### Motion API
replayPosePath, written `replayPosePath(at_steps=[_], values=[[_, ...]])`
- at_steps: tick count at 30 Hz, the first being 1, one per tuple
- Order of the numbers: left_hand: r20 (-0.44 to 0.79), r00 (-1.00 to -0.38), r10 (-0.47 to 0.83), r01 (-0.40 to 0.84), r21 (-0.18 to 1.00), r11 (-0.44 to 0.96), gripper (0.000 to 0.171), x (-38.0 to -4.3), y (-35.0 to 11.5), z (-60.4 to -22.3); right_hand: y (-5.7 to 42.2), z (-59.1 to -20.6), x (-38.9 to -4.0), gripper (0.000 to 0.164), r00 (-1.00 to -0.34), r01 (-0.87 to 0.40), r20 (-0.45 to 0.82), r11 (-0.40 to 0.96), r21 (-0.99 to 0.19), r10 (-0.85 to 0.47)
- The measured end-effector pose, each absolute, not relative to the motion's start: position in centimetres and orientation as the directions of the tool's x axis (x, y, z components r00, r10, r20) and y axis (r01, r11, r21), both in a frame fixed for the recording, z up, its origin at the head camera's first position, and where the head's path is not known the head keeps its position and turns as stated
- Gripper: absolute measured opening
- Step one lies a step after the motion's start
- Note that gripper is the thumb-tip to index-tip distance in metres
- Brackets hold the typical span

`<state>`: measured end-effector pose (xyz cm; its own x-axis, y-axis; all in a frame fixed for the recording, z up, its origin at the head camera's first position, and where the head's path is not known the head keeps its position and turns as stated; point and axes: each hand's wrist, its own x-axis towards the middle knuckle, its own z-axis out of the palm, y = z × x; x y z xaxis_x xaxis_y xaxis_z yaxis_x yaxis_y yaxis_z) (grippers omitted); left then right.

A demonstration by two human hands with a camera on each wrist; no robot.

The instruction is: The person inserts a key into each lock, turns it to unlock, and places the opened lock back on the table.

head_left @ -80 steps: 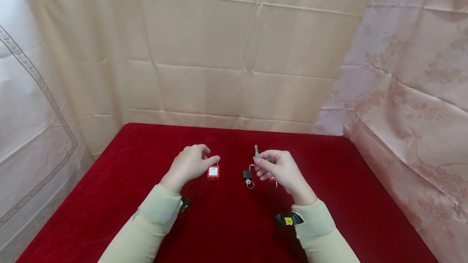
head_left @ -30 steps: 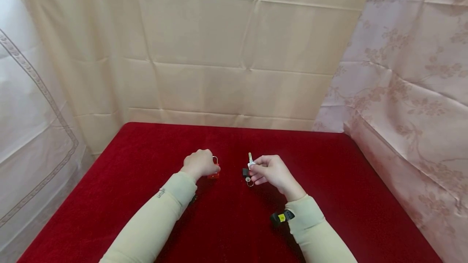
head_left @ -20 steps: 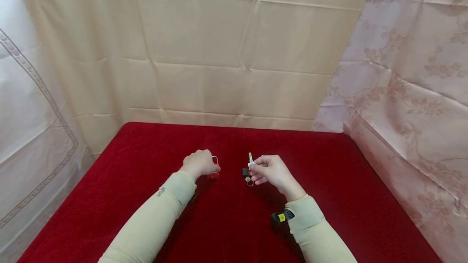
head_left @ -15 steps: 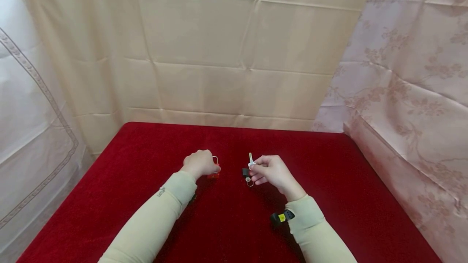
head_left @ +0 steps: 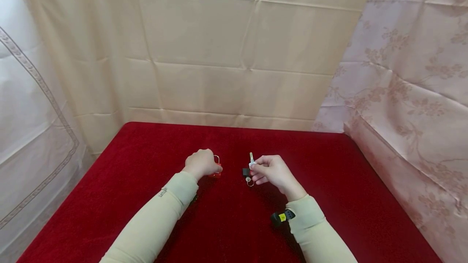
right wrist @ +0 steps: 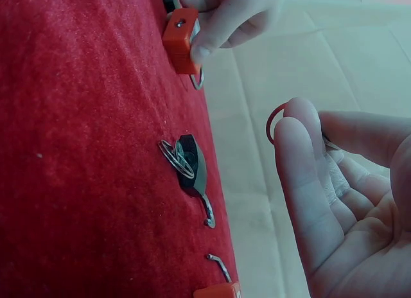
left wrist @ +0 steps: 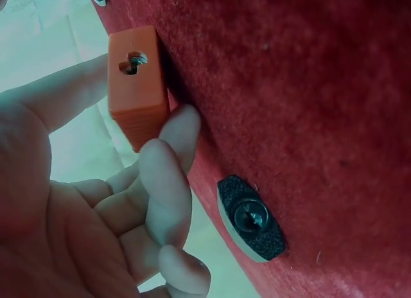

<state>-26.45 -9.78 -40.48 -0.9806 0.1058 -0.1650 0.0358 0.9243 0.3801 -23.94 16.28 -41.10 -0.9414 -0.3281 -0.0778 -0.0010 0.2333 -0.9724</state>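
My left hand [head_left: 200, 162] grips an orange-red padlock [head_left: 215, 175] with its shackle up; in the left wrist view its keyhole [left wrist: 133, 63] faces the camera, no key in it. My right hand [head_left: 274, 172] pinches a key [head_left: 251, 157], blade upward, above the table; only a thin red loop [right wrist: 269, 126] shows past the fingertips in the right wrist view. Just beside that hand lies a black padlock [head_left: 245, 171] with a key and metal ring in it. In the right wrist view its shackle [right wrist: 207, 211] stands open.
Another orange-red padlock [right wrist: 219, 290] lies at the bottom of the right wrist view, shackle open. A second black padlock [left wrist: 252, 218] lies below the left hand. Red cloth [head_left: 226, 222] covers the table; beige curtain [head_left: 204, 52] hangs behind.
Since the oldest frame my left hand has come down and taken hold of the orange-red padlock, then shifted slightly right with it. The right hand has moved a little left with the key.
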Motion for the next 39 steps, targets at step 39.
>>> replayPosePath(at_steps=[39], values=[[-0.226,-0.962,0.153,-0.014,0.601,0.799,0.026,-26.92,-10.16,-40.35,16.6,-41.01,-23.98,0.02,-0.944,0.011,-0.086,0.232,-0.973,-0.32]])
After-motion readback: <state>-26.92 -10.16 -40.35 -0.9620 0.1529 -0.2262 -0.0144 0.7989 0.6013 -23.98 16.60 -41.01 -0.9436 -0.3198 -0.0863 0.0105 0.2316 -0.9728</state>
